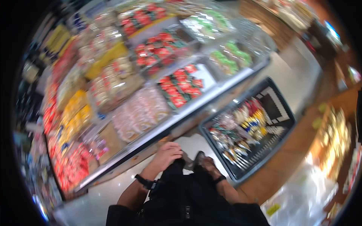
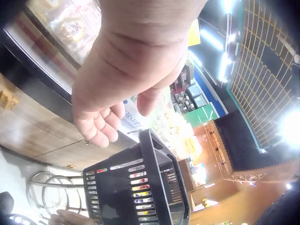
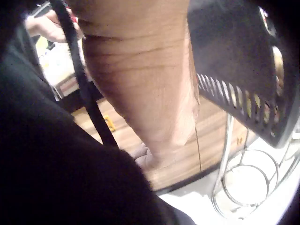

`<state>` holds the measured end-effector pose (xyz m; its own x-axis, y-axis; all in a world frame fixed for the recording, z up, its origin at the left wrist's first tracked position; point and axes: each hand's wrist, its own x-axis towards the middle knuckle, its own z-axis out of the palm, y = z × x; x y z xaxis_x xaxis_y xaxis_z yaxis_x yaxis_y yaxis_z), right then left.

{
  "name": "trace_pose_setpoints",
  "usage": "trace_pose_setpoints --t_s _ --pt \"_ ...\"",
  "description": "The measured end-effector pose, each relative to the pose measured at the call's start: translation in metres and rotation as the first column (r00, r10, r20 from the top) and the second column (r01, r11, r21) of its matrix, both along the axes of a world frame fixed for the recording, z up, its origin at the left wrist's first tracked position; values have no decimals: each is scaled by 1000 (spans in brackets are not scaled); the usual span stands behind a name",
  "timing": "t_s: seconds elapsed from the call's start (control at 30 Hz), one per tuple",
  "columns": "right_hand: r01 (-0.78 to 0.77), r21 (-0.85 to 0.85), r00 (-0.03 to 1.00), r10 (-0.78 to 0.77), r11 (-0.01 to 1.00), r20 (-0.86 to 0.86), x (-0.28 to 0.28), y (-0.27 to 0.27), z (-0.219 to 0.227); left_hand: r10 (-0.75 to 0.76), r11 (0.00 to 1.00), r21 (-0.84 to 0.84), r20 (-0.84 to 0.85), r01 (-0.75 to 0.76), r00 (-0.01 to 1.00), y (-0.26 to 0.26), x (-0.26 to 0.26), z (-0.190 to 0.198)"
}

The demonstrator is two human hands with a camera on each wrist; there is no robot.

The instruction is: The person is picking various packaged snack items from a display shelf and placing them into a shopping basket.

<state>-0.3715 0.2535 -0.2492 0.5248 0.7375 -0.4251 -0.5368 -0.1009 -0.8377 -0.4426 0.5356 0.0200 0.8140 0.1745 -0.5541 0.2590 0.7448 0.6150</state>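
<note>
Seen from the head camera, both forearms come forward from the dark clothing at the bottom of the frame and meet low in front of the body, close together, just short of the near end of a dark plastic shopping basket (image 1: pixel 281 113). The left hand (image 1: pixel 166 154) wears a black band at the wrist and lies knuckles up, fingers bent downward. The left wrist view shows those fingers (image 2: pixel 101 126) loosely curled with the thumb hanging apart, and nothing between them; the hand holds nothing and hovers above the slotted wall of the basket (image 2: pixel 136 187). The right hand (image 1: pixel 207 165) sits just beside the left, also with a dark band at the wrist, and looks closed over something dark and narrow by the basket's near end, though blur hides what it is. In the right wrist view the forearm fills the middle and the fingers (image 3: pixel 143 157) are mostly hidden behind dark fabric, so I cannot tell how far that hand is closed or what it grips.

The basket stands to the right of the hands on a wire stand (image 3: pixel 243 187) over a pale floor, and packaged goods (image 1: pixel 241 128) fill it. To the left a slanted display shelf (image 1: pixel 177 116) carries rows of wrapped foods in red, yellow and green
</note>
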Motion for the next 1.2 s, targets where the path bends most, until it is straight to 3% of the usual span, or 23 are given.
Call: trace_pose_setpoints --t_s 0.03,0.07,0.1,0.13,0.17,0.2,0.27,0.3,0.33,0.37,0.47,0.53,0.57,0.6,0.63,0.7,0.73,0.77,0.83,1.07,1.2 --pt "-9 -98 991 -4 995 -137 3 -2 3 8 1000 28 -55 -7 998 -2 -3 -8" --pt "79 -170 963 -119 982 -240 2 -4 -2 16 997 80 -132 -5 991 -3 -4 -8" --pt "74 21 975 -68 997 -213 -3 -24 -45 8 997 82 -153 5 988 -3 -7 -7" --pt "-148 -96 953 168 984 251 1 -28 -40 15 997 83 -172 -1 985 0 -10 -4" --pt "236 -69 927 -246 969 -285 -1 -19 -20 13 997 76 -186 1 982 3 -14 -1" --pt "411 -145 640 -399 900 -657 7 -23 -51 17 997 81 -182 -3 983 9 -18 0" --pt "663 -116 414 -491 739 -766 20 -22 -95 23 996 90 -175 -7 984 20 -31 0" --pt "819 -7 120 -183 574 -976 32 -20 -95 30 996 92 -166 -15 986 26 -38 1" --pt "905 -258 -386 398 338 -832 44 -18 -95 34 996 93 -159 -19 987 33 -44 0" --pt "805 -423 -584 676 415 -449 56 -16 -95 34 996 90 -154 -20 988 41 -52 0" --pt "930 -239 -321 934 280 -154 69 5 -105 58 995 89 -171 -43 984 67 -76 2" --pt "982 -188 -125 802 15 -584 77 20 -105 92 993 91 -201 -75 975 83 -100 7" --pt "986 -57 1 351 -155 -936 81 22 -109 109 992 90 -207 -92 972 92 -112 9" --pt "965 -135 -127 50 -227 -991 85 38 -76 127 990 90 -210 -110 970 101 -124 10" --pt "935 -221 -293 -252 -276 -922 90 51 -48 159 986 82 -195 -145 968 110 -137 10" --pt "955 -78 -189 -385 -286 -903 82 67 -23 220 975 64 -166 -213 961 126 -163 9" --pt "848 446 311 -412 -287 -856 80 68 -52 264 964 25 -184 -264 947 133 -175 4" --pt "955 187 73 -429 -230 -901 82 62 -43 281 958 12 -207 -285 937 137 -186 1" --pt "970 81 -33 -456 -228 -889 86 64 -31 306 947 -13 -254 -319 918 141 -203 -7" --pt "989 21 -62 -553 -143 -831 93 55 -39 361 909 -60 -384 -412 850 119 -225 -23" --pt "998 23 -17 -603 -59 -798 87 49 -32 378 899 -89 -336 -429 862 114 -233 -27"
